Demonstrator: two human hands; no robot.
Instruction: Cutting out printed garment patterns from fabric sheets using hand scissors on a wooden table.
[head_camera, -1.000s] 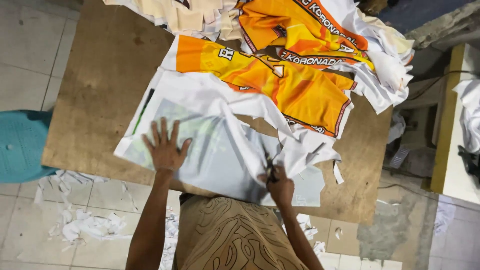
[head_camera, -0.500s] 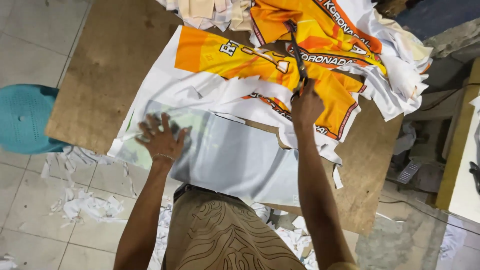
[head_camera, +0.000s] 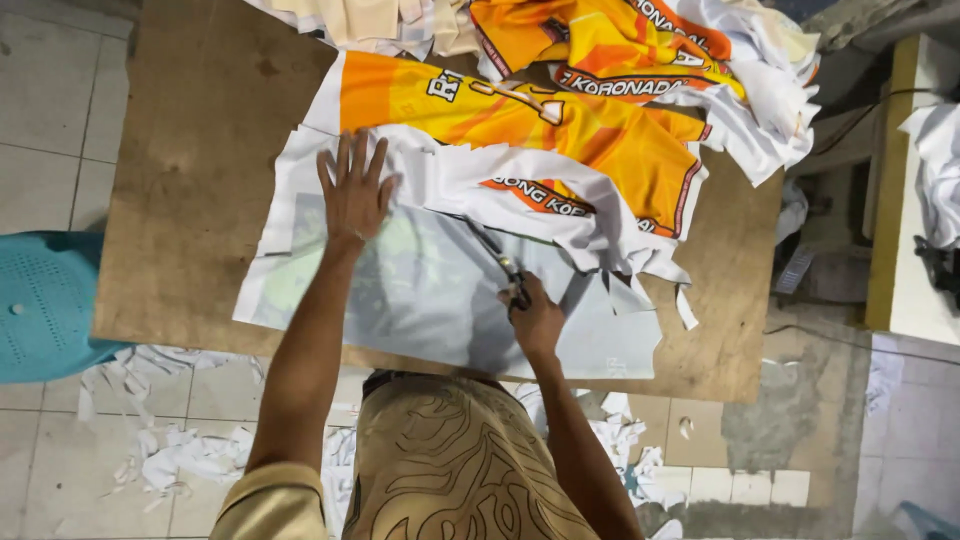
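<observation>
A white printed fabric sheet (head_camera: 420, 300) lies spread over a brown wooden table (head_camera: 200, 180). My left hand (head_camera: 355, 190) presses flat on the sheet's upper left part, fingers spread. Nearer the front edge, my right hand (head_camera: 535, 315) grips dark scissors (head_camera: 498, 262), whose blades point up and left across the sheet. An orange and yellow printed fabric panel (head_camera: 540, 125) lies just beyond both hands, with its white cut edge curling over the sheet.
More orange and white fabric pieces (head_camera: 640, 40) are piled at the table's far side. A teal plastic stool (head_camera: 45, 305) stands at the left. White fabric scraps (head_camera: 190, 455) litter the tiled floor. A yellow-edged bench (head_camera: 890, 190) stands at the right.
My right hand with the scissors came back from over the orange panel to the sheet near the front edge. My left hand slid farther up the sheet.
</observation>
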